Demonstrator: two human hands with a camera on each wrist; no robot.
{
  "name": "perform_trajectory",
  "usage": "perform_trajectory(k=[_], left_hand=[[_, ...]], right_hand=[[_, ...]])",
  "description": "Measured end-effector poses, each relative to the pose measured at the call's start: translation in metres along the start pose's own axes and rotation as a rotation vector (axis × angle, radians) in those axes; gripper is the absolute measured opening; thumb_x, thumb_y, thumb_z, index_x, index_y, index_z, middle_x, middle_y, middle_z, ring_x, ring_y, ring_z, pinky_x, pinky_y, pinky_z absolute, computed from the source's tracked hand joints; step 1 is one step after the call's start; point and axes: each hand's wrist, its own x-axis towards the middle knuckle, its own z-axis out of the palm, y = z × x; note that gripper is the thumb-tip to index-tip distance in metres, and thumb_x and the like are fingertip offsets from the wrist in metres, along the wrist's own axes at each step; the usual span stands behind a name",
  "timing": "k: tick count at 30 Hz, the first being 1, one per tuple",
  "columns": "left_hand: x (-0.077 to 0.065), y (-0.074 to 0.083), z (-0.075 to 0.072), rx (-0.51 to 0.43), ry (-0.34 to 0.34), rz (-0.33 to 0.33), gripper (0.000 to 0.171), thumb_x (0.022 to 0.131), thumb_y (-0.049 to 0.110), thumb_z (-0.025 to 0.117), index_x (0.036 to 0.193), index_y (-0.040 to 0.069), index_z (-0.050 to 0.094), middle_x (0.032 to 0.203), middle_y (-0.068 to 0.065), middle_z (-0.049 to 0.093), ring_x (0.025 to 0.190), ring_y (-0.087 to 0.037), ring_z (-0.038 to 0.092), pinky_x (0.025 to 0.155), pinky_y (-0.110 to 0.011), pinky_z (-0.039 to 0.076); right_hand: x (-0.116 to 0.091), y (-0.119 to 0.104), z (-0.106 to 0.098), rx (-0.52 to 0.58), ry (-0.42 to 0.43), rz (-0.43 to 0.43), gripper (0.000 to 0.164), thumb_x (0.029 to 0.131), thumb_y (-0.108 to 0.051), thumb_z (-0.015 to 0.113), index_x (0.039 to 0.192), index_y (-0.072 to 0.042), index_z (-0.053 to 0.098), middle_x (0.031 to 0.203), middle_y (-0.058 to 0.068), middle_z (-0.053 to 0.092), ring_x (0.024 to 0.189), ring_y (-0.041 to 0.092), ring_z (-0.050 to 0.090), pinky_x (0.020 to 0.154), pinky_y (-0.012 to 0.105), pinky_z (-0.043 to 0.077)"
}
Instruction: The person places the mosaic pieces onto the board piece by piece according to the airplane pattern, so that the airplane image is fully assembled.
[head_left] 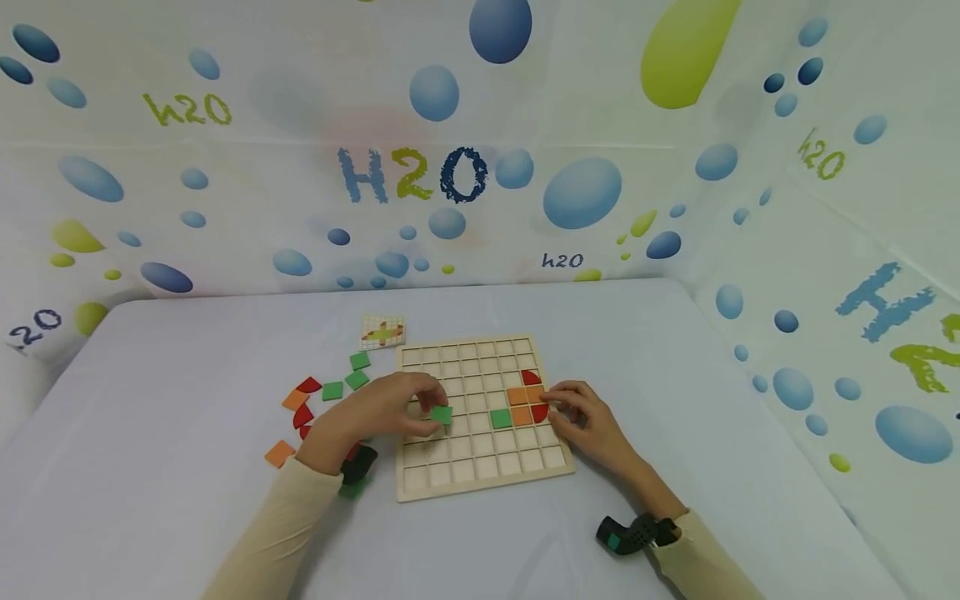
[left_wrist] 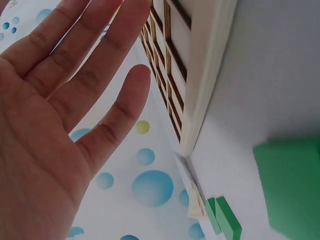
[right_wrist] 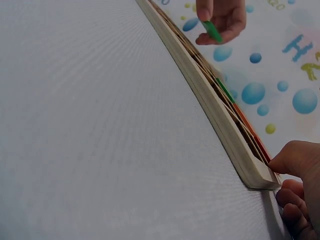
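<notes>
My left hand (head_left: 397, 406) pinches a green square tile (head_left: 442, 414) over the left part of a wooden grid board (head_left: 487, 487). In the right wrist view, that tile (right_wrist: 212, 31) sits tilted between thumb and fingers; the left wrist view shows the palm and fingers (left_wrist: 115, 35) but hides the tile. My right hand (head_left: 588, 423) holds the board's right rim, thumb and forefinger at the edge. Beside those fingertips lie two red quarter-round tiles (head_left: 530, 377), several orange tiles (head_left: 518, 396) and a green tile (head_left: 501, 419), set in the grid.
Loose green tiles (head_left: 332, 391), red quarter-rounds (head_left: 303, 416) and orange tiles (head_left: 280, 454) lie left of the board, some hidden by the left arm. A small pattern card (head_left: 383, 332) is behind the board's far left corner. A printed cloth (head_left: 300, 208) hangs behind the table.
</notes>
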Motion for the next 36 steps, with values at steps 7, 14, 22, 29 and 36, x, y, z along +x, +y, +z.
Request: perform_trajectory(k=[7,14,22,29,36], left_hand=[[0.01,0.003,0.008,0.028,-0.006,0.003,0.025,0.085,0.022,0.075,0.106,0.01,0.066,0.093,0.006,0.063,0.086,-0.012,0.058,0.08,-0.031,0.05],[0.018,0.007,0.012,0.068,-0.004,0.005,0.023,0.087,0.022,0.073,0.107,0.011,0.067,0.094,0.006,0.063,0.087,-0.011,0.059,0.081,-0.031,0.05],[0.027,0.011,0.013,0.078,-0.017,0.018,0.023,0.088,0.023,0.073,0.107,0.01,0.068,0.097,0.004,0.066,0.087,-0.011,0.061,0.081,-0.03,0.05],[0.038,0.013,0.013,0.111,-0.009,0.045,0.023,0.088,0.024,0.074,0.105,0.009,0.069,0.096,0.004,0.066,0.087,-0.012,0.061,0.078,-0.028,0.051],[0.048,0.017,0.015,0.132,0.052,0.086,0.025,0.088,0.027,0.074,0.106,0.01,0.069,0.097,0.001,0.068,0.087,-0.013,0.063,0.078,-0.03,0.051]], right_hand=[[0.0,0.001,0.0,0.007,0.004,-0.012,0.026,0.085,0.012,0.064,0.111,0.011,0.065,0.112,0.03,0.057,0.08,0.032,0.053,0.064,0.029,0.045],[0.001,-0.002,0.001,0.009,0.003,0.002,0.026,0.085,0.012,0.064,0.111,0.012,0.065,0.112,0.03,0.056,0.08,0.033,0.053,0.064,0.031,0.046],[0.0,-0.003,-0.001,-0.002,-0.004,0.042,0.026,0.087,0.008,0.065,0.113,0.01,0.065,0.115,0.029,0.056,0.082,0.03,0.055,0.066,0.03,0.046],[0.0,-0.003,-0.001,0.003,-0.006,0.04,0.026,0.087,0.008,0.064,0.113,0.01,0.065,0.115,0.029,0.056,0.082,0.031,0.055,0.066,0.03,0.046],[0.001,-0.001,-0.001,0.009,-0.009,0.057,0.026,0.088,0.007,0.065,0.114,0.01,0.065,0.116,0.028,0.056,0.084,0.029,0.055,0.067,0.026,0.045]])
